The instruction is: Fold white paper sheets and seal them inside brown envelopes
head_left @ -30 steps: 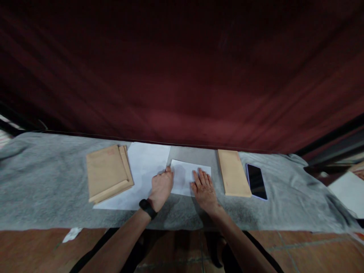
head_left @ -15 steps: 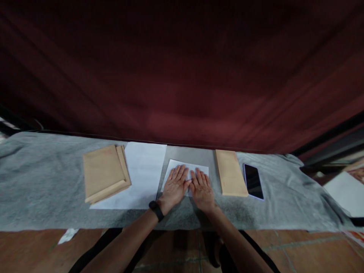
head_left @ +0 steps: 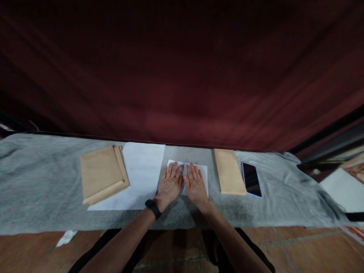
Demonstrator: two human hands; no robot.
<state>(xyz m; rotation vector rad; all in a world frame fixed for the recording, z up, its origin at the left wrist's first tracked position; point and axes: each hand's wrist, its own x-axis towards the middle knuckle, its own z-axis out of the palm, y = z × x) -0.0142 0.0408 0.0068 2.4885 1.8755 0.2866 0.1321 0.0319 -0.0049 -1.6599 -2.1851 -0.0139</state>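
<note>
A small white sheet of paper (head_left: 203,172), perhaps folded, lies on the grey cloth in front of me. My left hand (head_left: 169,184) rests flat on its left part, fingers stretched out and slightly apart, with a dark band at the wrist. Flat on the right part lies my right hand (head_left: 195,185), its fingers straight and pointing away from me. The two hands are side by side, close at the thumbs. Much of the paper's middle and near edge is covered by them. To the left, large white sheets (head_left: 145,163) lie flat.
Brown envelopes (head_left: 101,167) overlap the large sheets at the left. A stack of narrow brown envelopes (head_left: 229,172) stands to the right, beside a phone (head_left: 251,180). Behind the cloth-covered surface (head_left: 42,182) hangs a dark red curtain (head_left: 182,94).
My left hand has shifted slightly left and my right hand a little left too, both still flat on the paper. The view has shifted slightly.
</note>
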